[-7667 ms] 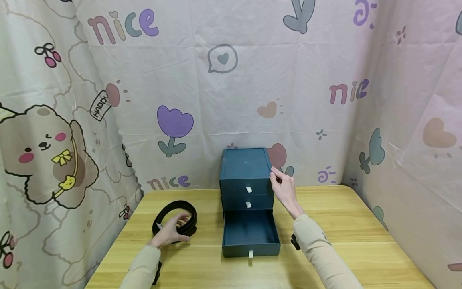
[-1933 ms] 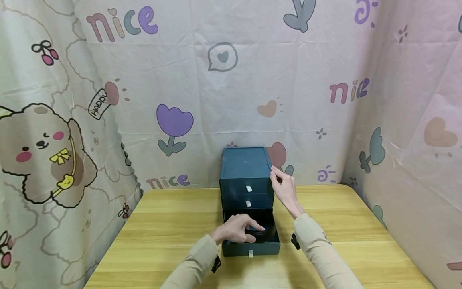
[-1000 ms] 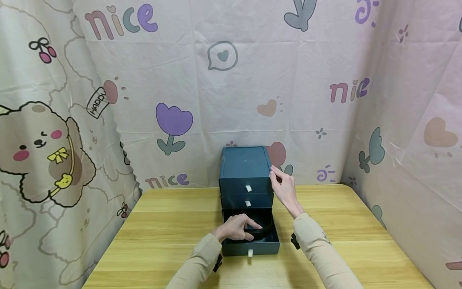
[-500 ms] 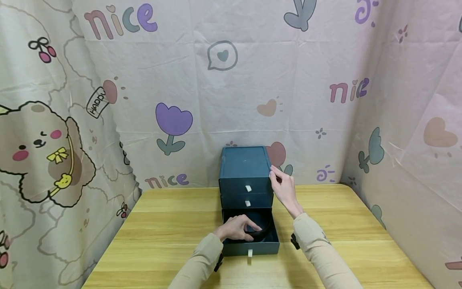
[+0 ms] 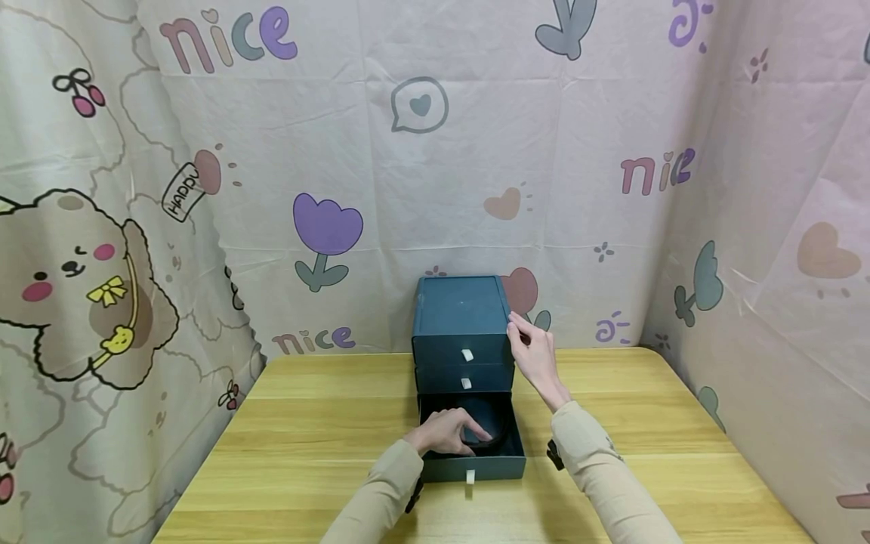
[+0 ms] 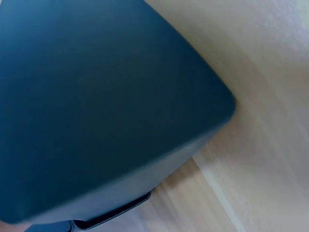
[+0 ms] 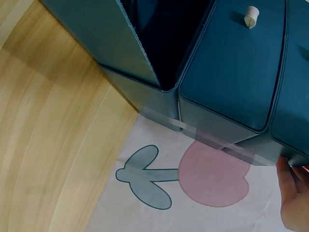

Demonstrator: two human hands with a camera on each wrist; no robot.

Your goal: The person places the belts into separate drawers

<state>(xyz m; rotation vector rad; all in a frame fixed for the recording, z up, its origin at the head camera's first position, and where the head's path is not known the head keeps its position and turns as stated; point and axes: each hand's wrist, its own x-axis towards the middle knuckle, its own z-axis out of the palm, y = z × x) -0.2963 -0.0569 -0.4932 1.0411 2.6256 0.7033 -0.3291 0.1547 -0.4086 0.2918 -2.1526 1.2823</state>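
Observation:
A dark blue cabinet of stacked drawers [image 5: 462, 306] stands on the table, its bottom drawer [image 5: 499, 469] pulled out. Inside that drawer lies a coiled black belt [image 5: 504, 434]. My left hand [image 5: 443, 432] reaches over the drawer's left side and holds the coil between thumb and fingers; some fingers are hidden. My right hand [image 5: 535, 353] presses its fingertips against the upper right side of the cabinet, as the right wrist view also shows at the hand [image 7: 295, 205]. In the left wrist view, a dark blue surface [image 6: 106, 96] fills most of the frame.
The two upper drawers [image 5: 445, 351] are closed, each with a small white pull tab [image 5: 467, 354]. Wood-grain table top [image 5: 326, 423] extends on both sides. A printed curtain [image 5: 421, 189] hangs close behind the cabinet and along both sides.
My left hand has carried the belt from the table's left side into the bottom drawer, then sunk slightly lower with it. My right hand has stayed against the cabinet.

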